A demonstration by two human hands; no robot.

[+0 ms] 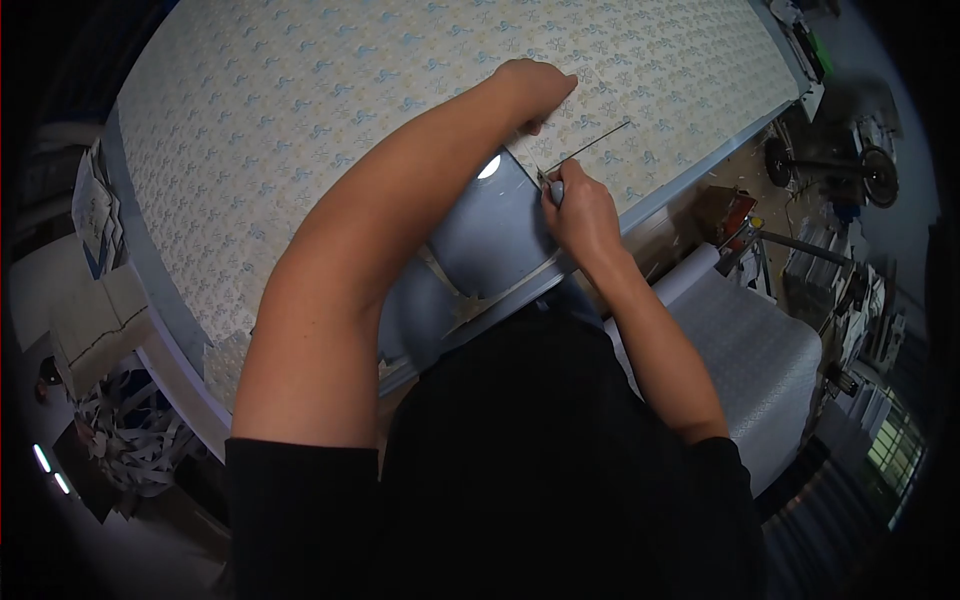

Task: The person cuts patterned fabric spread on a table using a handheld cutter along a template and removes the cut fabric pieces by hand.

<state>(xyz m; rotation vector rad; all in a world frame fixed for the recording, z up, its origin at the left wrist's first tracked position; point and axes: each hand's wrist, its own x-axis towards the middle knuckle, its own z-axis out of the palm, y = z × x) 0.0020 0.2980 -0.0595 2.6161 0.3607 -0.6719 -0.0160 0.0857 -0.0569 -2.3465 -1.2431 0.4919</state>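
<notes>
A large pale sheet printed with small blue and yellow motifs [420,90] covers most of the worktable. My left hand [540,90] reaches across it, fingers bent downward and the thumb low by the sheet's near edge; what lies under the fingers is hidden. Close to that edge, my right hand [582,212] is closed round a small tool with a grey rounded end and a metal part [557,192]. A thin dark straight line runs from the tool over the sheet, up and to the right. Below both hands the bare grey table surface [490,235] shows, reflecting a bright light.
Scraps of the patterned sheet [470,305] lie along the table's near edge. To the right stands a large roll of silvery sheet material [740,350]. Tangled strips [140,430] are heaped at lower left. A wheeled metal bar [830,170] sits at far right.
</notes>
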